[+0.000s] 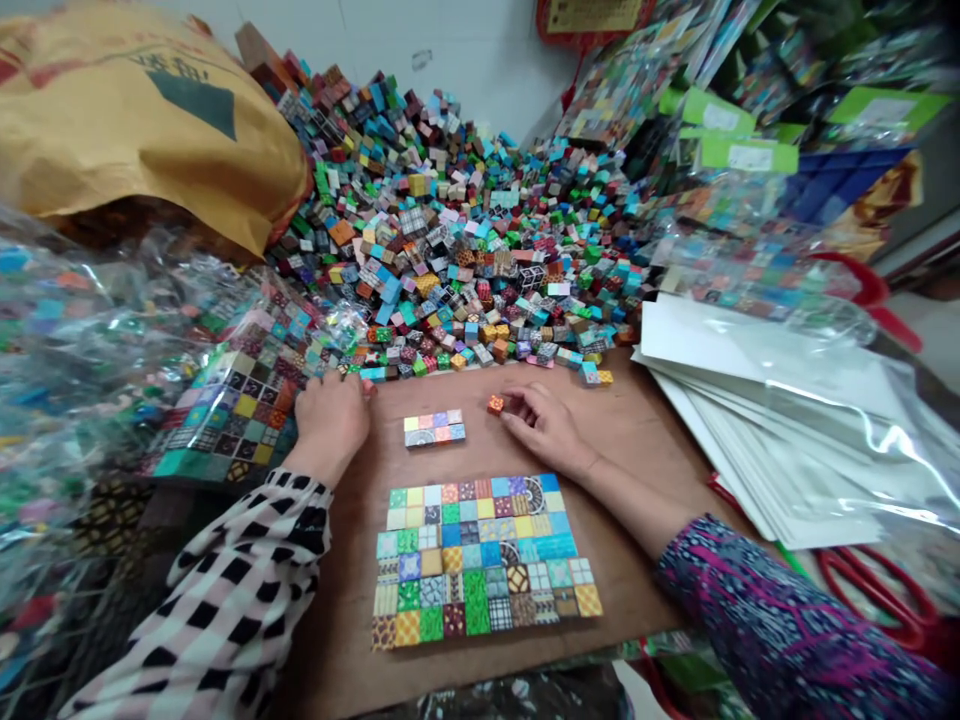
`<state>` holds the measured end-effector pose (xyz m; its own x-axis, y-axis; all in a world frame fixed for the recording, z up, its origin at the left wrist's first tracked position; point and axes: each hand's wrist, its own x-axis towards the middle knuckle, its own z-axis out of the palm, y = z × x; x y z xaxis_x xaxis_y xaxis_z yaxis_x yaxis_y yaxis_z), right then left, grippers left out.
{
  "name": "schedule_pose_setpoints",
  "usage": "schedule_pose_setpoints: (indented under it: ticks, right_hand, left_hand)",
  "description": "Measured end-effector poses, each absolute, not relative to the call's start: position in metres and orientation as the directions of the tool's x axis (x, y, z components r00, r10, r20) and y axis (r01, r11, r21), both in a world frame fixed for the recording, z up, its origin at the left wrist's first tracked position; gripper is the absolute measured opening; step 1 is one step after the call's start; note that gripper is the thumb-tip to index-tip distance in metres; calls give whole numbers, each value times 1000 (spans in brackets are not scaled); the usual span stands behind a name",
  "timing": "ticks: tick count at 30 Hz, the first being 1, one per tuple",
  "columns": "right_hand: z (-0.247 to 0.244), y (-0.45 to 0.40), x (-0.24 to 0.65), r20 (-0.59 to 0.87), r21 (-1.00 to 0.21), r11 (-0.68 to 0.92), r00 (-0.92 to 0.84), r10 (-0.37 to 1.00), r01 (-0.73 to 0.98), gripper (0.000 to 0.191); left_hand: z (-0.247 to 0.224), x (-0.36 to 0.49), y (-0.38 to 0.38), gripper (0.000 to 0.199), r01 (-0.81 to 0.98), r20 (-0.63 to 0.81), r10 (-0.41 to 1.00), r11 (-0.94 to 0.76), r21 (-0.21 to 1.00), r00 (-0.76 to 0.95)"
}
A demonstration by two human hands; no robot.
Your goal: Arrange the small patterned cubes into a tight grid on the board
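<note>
My right hand (546,428) has thumb and fingers closed at a small orange patterned cube (495,404), just above the board. My left hand (332,418) is curled at the near left edge of the cube pile, a reddish cube (367,387) by its fingertips; what the fingers hold is hidden. Between the hands lies a short two-row block of cubes (435,428) in pastel colours. Nearer to me, a larger flat slab of patterned cubes (480,560) is laid out in rows, with an uneven outline.
A brown wooden board (637,470) lies under the work. Behind it rises a heap of loose cubes (465,240). Plastic-wrapped cube blocks (247,400) and a yellow sack (150,120) stand left. White cards (750,400) and red-handled scissors (877,595) lie right.
</note>
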<state>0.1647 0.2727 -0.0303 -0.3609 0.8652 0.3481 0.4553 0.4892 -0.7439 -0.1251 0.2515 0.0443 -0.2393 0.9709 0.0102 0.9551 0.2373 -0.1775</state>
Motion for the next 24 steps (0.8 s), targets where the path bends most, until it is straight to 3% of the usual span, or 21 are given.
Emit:
schedule_pose_setpoints:
  ticks: [5, 12, 19, 24]
  right_hand:
    - [-30, 273, 164, 352, -699, 519, -396, 848, 492, 34]
    - [-21, 271, 157, 288, -589, 522, -444, 849, 617, 27]
    - [-29, 278, 165, 316, -674, 511, -418, 852, 533, 14]
    - [-27, 270, 184, 308, -664, 492, -393, 866, 563, 16]
  left_hand:
    - [43, -125, 252, 52, 957, -31, 959, 278, -78, -281]
    - [41, -122, 255, 34, 963, -16, 963, 268, -24, -269]
    - [42, -130, 250, 31, 975, -7, 976, 220, 25, -219]
    - [41, -134, 250, 33, 944, -17, 986, 167, 284, -169]
